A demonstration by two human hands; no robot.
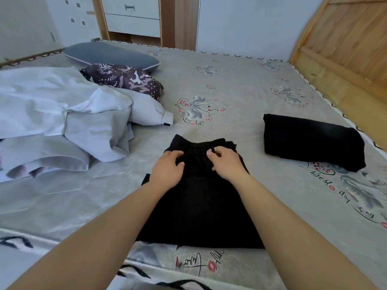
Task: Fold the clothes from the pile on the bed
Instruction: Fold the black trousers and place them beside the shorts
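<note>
The flat black fabric garment [201, 206], prob. a skirt or shorts w/ a gathered waistband, lies spread on the grey printed mattress [240, 84], waistband at its far edge. Everything below is placed relative to this garment.

The left hand [167, 171] rests on its far left part, fingers curled loosely and pinching at the waistband cloth. The right hand [226, 164] sits just beside it on the far right part, fingers bent, fingertips nipping what looks like a thin drawstring or waistband fold. Neither hand is a tight fist; whether cloth is actually lifted can't be told.

To the garment's right, apart from it, lies an already folded black bundle [312, 141]. To its left, the unfolded pile of white and pale grey clothes [62, 114]; beyond that, a dark camouflage-print cloth [125, 78] and a grey pillow [111, 55].

Judgement: the step is squaring the waistband before folding. Doing it well means tucking any cord inside, pulling both corners evenly so the edge sits straight, smoothing wrinkles toward the hem, then folding lengthwise to match the finished bundle's width.
</note>
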